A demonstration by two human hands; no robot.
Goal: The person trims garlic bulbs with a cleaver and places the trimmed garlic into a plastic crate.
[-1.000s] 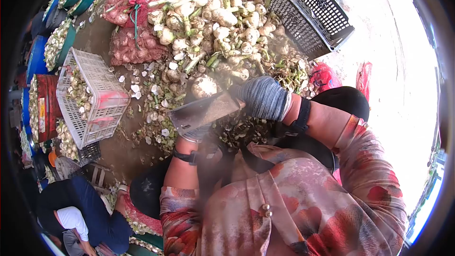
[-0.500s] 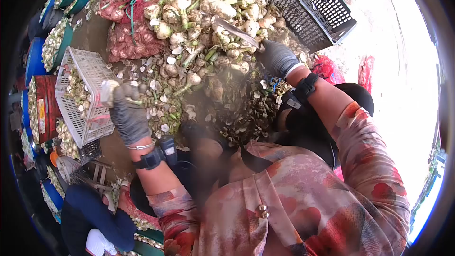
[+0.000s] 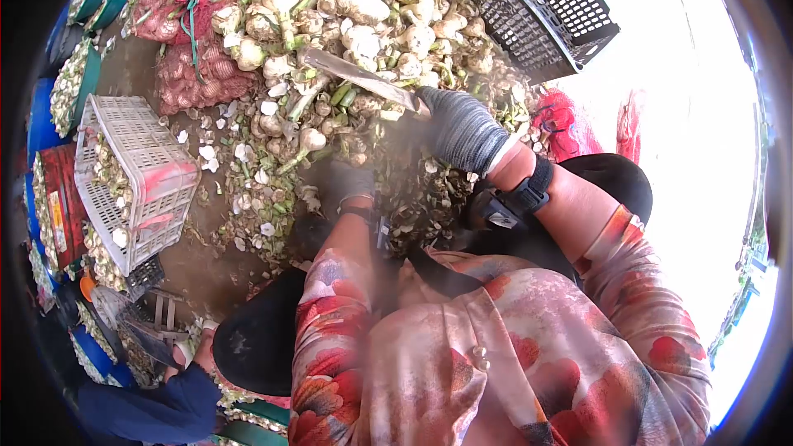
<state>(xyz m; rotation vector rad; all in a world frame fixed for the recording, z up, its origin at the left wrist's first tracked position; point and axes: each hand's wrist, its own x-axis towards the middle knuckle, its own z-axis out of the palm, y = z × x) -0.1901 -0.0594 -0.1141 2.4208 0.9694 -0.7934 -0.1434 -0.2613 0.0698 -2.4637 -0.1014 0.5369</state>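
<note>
My right hand (image 3: 462, 128), in a grey-striped glove, is closed around the handle of a knife (image 3: 359, 77). Its broad blade points left across the heap of garlic bulbs (image 3: 355, 4), many with stems still on. Low in front of the heap, my left hand (image 3: 343, 182) is gloved too and smeared by a blur, so its fingers and anything in them cannot be made out. Just above it lies a garlic bulb with a green stem (image 3: 311, 140). Peelings and cut stems (image 3: 260, 190) cover the ground around and below both hands.
A white plastic crate (image 3: 165, 173) holding garlic leans at the left. Red mesh sacks (image 3: 202, 78) stand at the back left, a black crate (image 3: 537, 16) at the back right. Several garlic-filled tubs line the far left. Another person (image 3: 153, 405) sits at the lower left.
My left hand has come from beside the white crate, where it held a garlic bulb, rightward to the front of the heap. The knife and right hand have shifted slightly left and down.
</note>
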